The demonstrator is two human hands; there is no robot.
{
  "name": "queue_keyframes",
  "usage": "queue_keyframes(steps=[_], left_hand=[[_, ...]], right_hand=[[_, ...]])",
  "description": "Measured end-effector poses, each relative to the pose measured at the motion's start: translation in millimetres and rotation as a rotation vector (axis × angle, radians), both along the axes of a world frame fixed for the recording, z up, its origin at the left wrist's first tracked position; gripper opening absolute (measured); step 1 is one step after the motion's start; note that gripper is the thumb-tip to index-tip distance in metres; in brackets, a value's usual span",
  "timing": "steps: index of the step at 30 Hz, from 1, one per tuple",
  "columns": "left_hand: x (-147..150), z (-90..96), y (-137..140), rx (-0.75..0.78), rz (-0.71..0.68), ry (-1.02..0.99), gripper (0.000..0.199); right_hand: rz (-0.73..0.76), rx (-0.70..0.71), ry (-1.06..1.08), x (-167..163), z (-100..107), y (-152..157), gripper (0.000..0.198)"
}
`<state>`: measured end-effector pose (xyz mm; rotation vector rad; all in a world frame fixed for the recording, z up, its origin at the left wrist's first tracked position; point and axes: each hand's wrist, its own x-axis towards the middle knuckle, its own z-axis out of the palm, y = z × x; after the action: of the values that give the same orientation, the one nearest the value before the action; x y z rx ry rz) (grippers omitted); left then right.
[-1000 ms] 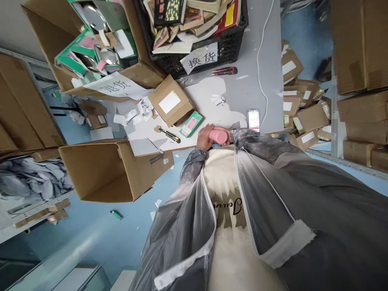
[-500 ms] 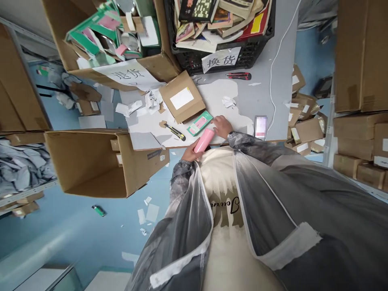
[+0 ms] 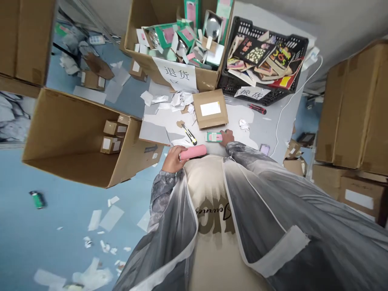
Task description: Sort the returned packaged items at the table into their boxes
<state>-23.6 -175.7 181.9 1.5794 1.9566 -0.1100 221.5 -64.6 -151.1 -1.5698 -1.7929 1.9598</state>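
Observation:
My left hand grips one end of a pink cylinder, held level just off the near edge of the grey table. My right hand rests on a small green and pink box lying on the table; whether it grips the box is unclear. A yellow utility knife lies just left of that box. A flat cardboard parcel with a white label sits behind it.
At the back stand a carton of green-boxed goods with a paper sign and a black crate of books. A red knife, a phone and a white cable lie right. A large open carton is left; stacked cartons right.
My right hand left the pink cylinder and reached forward onto the green and pink box. My left hand swung the cylinder to the left. The view tilted and pulled back.

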Motion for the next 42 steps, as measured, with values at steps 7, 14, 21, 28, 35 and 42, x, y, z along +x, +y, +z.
queue_keyframes(steps=[7,14,21,28,35,42], left_hand=[[2,-4.3,14,0.370,0.293,-0.240,0.073],[4,-2.5,73,0.356,0.186,-0.517,0.076],[46,11.8,121,0.296,-0.084,-0.590,0.069],[75,23.2,147,0.430,-0.209,-0.434,0.051],[118,10.6,121,0.573,-0.242,-0.422,0.048],[128,-29.2,105,0.768,-0.025,-0.137,0.086]], right_hand=[[-0.342,-0.402,0.184,53,28,-15,0.063],[-1.016,-1.017,0.545,78,120,-8,0.056],[-1.349,-0.909,0.718,74,206,15,0.066],[-1.402,-0.846,0.896,92,252,15,0.057],[-1.186,-0.936,1.041,54,284,-3,0.045],[-1.066,-0.802,1.042,29,300,11,0.039]])
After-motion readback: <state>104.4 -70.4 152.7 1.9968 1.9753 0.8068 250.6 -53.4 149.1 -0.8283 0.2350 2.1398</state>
